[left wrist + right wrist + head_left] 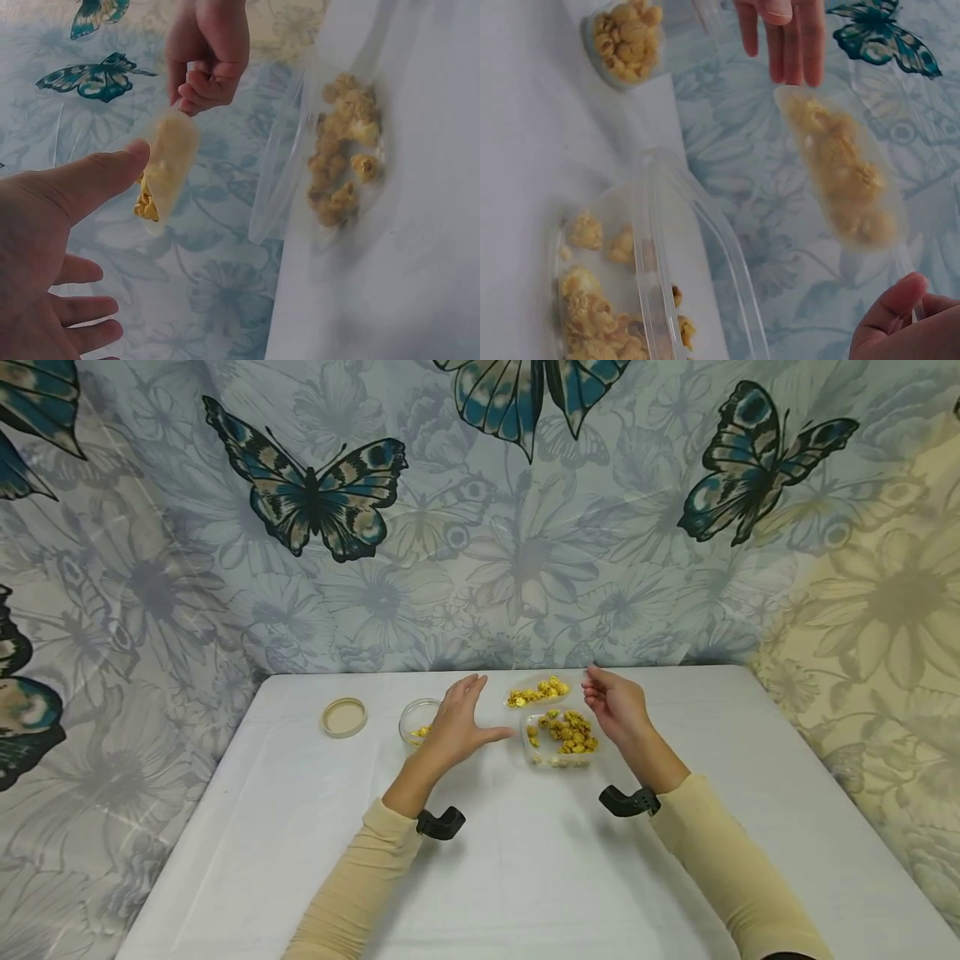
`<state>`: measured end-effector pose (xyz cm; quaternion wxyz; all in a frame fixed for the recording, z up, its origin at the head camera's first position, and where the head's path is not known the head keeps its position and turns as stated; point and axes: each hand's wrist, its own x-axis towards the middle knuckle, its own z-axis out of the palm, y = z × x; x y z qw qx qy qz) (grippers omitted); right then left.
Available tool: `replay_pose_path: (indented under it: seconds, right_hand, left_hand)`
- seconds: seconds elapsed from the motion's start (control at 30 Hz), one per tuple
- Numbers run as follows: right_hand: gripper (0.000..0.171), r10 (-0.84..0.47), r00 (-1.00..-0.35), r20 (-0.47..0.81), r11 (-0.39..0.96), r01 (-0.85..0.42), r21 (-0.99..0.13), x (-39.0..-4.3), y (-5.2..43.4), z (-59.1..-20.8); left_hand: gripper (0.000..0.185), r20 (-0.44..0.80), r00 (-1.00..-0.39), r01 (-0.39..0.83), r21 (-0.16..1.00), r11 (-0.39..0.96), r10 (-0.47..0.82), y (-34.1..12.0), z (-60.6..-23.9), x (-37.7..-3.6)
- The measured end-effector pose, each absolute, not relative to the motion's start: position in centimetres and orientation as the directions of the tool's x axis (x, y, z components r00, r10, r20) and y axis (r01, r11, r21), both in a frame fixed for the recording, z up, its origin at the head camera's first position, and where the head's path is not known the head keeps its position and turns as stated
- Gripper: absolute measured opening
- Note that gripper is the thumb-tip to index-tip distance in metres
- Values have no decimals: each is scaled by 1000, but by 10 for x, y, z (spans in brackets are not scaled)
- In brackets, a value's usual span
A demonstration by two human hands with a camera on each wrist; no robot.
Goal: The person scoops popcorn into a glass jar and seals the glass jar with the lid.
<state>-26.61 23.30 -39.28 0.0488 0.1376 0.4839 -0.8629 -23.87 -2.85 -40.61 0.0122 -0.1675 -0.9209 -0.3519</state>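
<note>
My right hand [618, 706] pinches the thin handle of a translucent plastic spoon [840, 169]. Caramel popcorn [542, 692] fills the spoon's long bowl, which is held level above the far edge of a clear plastic tub [528, 756]. More popcorn [573, 731] lies in that tub, mostly toward its right side. With fingers raised and thumb held apart, my left hand [455, 727] hovers between the tub and a round clear jar [405, 720], holding nothing. Popcorn also sits in the jar [592, 56], which the left hand partly hides in the head view.
A round lid [344, 718] with a beige rim lies on the white-covered table [525, 877], left of the jar. Behind the table's far edge hangs a floral cloth backdrop [525, 568] with butterflies. The tub's side wall [649, 247] stands up beneath the spoon.
</note>
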Motion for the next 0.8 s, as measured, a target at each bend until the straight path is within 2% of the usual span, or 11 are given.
replay_pose_path:
  seconds: [0.23, 0.47, 0.8]
  right_hand:
    - [19, 47, -957, -287, -533, 219, -818, -266, 228, -390]
    - [8, 49, -950, -308, -509, 241, -826, -268, 216, -389]
    - [14, 34, -951, -307, -507, 249, -825, -270, 201, -388]
  left_hand:
    - [95, 171, -944, 326, 620, 713, 282, -40, -403, -234]
    - [95, 177, -950, 311, 622, 719, 258, -52, -401, -233]
    - [96, 180, -959, 284, 610, 740, 219, -75, -405, -234]
